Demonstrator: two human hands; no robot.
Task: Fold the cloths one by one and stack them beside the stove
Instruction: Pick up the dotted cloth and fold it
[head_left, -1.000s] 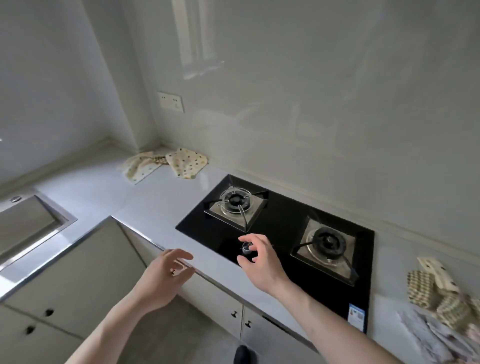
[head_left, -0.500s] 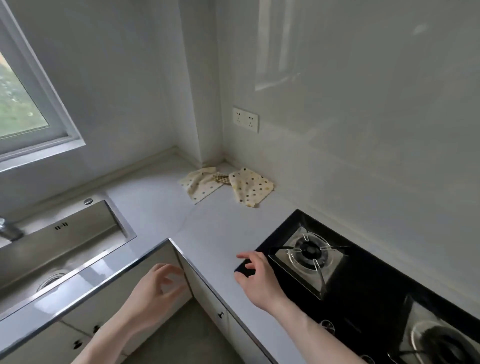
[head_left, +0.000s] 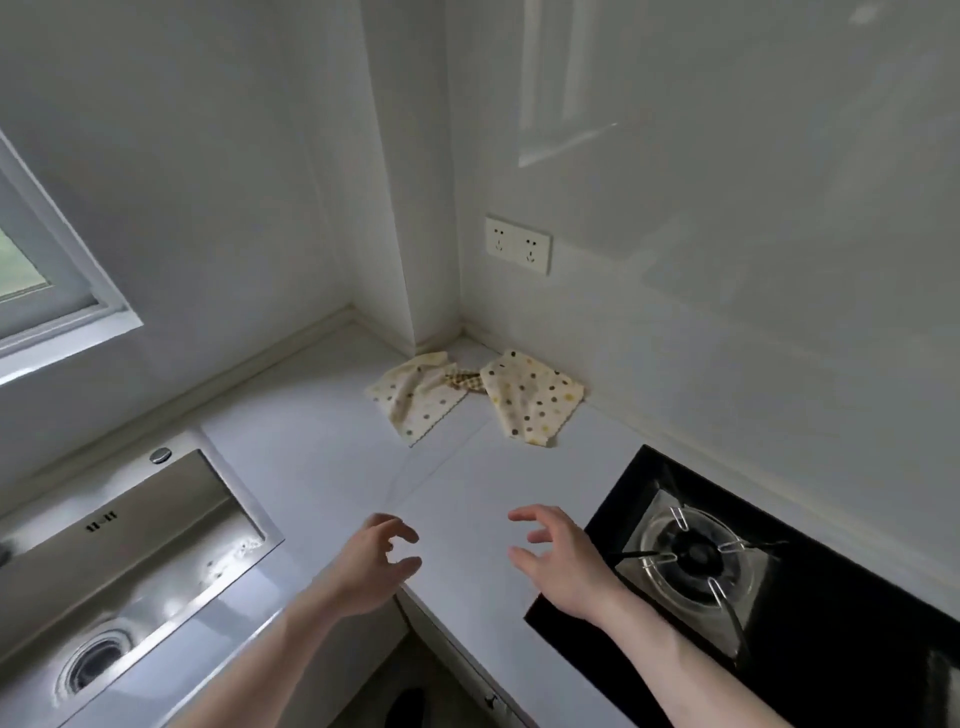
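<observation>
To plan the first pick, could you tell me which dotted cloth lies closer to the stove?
The right-hand dotted cloth, by the wall under the socket; the other lies farther left.

Cloths: soft dotted fabric, matt, creased. Left of them, sink: brushed steel, shiny. Stove: glossy black glass. Countertop: smooth, white.

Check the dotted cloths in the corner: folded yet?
Not folded. Both dotted cloths lie crumpled and loose on the counter, neither hand touching them.
</observation>
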